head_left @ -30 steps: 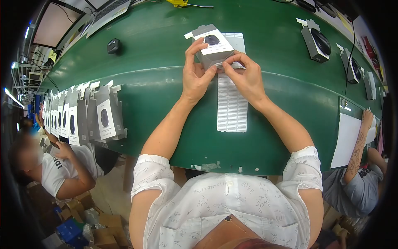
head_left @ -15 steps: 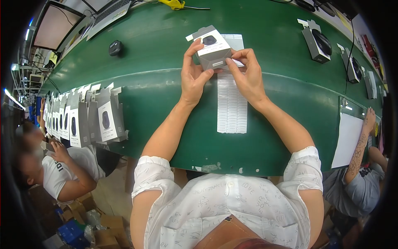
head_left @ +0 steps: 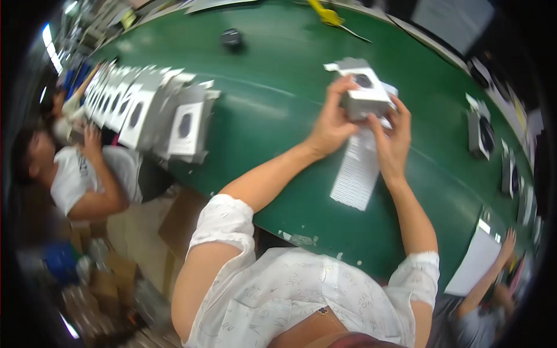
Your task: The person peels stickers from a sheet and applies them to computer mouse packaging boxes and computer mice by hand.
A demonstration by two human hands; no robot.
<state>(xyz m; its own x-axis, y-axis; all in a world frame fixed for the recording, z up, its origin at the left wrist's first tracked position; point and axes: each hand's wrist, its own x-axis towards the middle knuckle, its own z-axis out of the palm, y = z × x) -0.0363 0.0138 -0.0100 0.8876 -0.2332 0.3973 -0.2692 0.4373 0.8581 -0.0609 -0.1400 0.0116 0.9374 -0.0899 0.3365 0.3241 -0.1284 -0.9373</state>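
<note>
Between my two hands is a small grey and white cardboard box (head_left: 371, 93) with a dark round device printed on it and its top flaps standing up. My left hand (head_left: 336, 119) grips the box's left side, thumb near the bottom edge. At its lower right corner, my right hand (head_left: 394, 136) has thumb and fingers closed against the box. Beneath the hands lies a sheet of small white labels (head_left: 355, 174), partly hidden by the box and my right hand.
A row of similar boxes (head_left: 188, 127) stands at the left, beside a seated co-worker (head_left: 93, 180). A black device (head_left: 232, 39) and a yellow tool (head_left: 329, 16) lie at the back. Boxes with dark devices (head_left: 480, 133) and a clipboard (head_left: 476, 258) are at the right, near another person's arm.
My view has turned to the left and tilted, so the scene appears shifted right and rotated. Both hands still hold the box above the label sheet.
</note>
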